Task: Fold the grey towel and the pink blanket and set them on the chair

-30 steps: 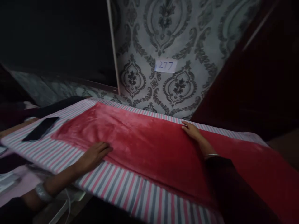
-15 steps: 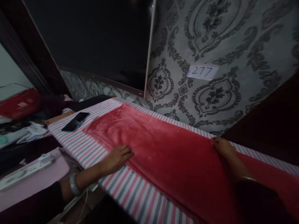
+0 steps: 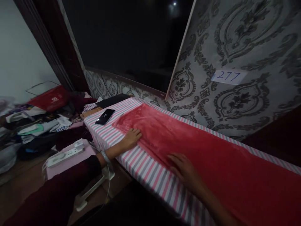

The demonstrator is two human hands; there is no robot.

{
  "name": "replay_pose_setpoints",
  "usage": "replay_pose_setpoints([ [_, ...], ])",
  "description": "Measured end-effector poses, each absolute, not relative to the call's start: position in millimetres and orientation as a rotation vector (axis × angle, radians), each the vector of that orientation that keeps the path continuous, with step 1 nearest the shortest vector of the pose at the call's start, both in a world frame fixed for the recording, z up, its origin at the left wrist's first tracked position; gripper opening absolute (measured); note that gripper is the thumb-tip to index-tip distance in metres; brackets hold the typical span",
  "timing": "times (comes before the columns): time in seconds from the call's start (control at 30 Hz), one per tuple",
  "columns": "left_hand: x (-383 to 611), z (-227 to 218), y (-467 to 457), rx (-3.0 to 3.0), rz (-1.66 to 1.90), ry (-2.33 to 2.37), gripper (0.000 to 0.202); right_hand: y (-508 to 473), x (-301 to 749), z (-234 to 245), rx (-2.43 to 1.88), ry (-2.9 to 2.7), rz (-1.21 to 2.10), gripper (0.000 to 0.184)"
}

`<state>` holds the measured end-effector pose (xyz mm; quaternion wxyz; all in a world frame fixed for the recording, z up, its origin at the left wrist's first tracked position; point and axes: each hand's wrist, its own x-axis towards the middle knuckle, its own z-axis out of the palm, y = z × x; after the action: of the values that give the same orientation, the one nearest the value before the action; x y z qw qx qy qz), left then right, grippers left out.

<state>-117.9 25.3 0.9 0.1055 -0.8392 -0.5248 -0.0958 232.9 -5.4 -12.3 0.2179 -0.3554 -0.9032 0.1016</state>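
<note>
A red plush cloth (image 3: 211, 150) lies spread along a board covered in pink, white and grey stripes (image 3: 145, 166). My left hand (image 3: 132, 138) lies flat on the cloth's near edge towards its left end, fingers stretched out. My right hand (image 3: 182, 166) rests palm down on the cloth's near edge further right, fingers spread. Neither hand holds anything.
A black phone (image 3: 105, 116) lies on the board's left end. A white power strip (image 3: 64, 154) sits on a pink surface to the left. Clothes and a red box (image 3: 50, 98) are piled at far left. A paper label "277" (image 3: 228, 76) hangs on the patterned wall behind.
My right hand has moved from the cloth's far edge to its near edge. The left hand stays on the near edge. The view has swung left.
</note>
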Motion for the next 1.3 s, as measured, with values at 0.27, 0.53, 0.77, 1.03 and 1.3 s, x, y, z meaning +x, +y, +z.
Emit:
replay_pose_setpoints([
  [0.27, -205.2, 25.0, 39.7, -2.317, -0.636, -1.982, 0.04, -8.8, 154.3, -17.3, -1.321, -2.56, 0.065, 0.049],
  [0.53, -243.7, 33.2, 68.4, -1.863, -0.811, -2.709, 0.033, -16.6, 142.1, -26.6, -1.456, -2.565, -0.211, 0.063],
  [0.77, -235.5, 44.1, 77.3, -1.812, -0.605, -2.77, 0.033, -18.2, 127.9, -11.4, -1.569, -2.501, -0.183, 0.056],
  [1.03, -266.3, 54.0, 88.0, -1.847, -0.338, -2.793, 0.039, -27.6, 118.7, 0.9, -1.516, -2.452, -0.141, 0.052],
  [1.3, -259.5, 56.3, 114.1, -1.993, -0.472, -2.74, 0.058, -27.9, 113.4, -26.5, -1.525, -2.403, -0.123, 0.052],
])
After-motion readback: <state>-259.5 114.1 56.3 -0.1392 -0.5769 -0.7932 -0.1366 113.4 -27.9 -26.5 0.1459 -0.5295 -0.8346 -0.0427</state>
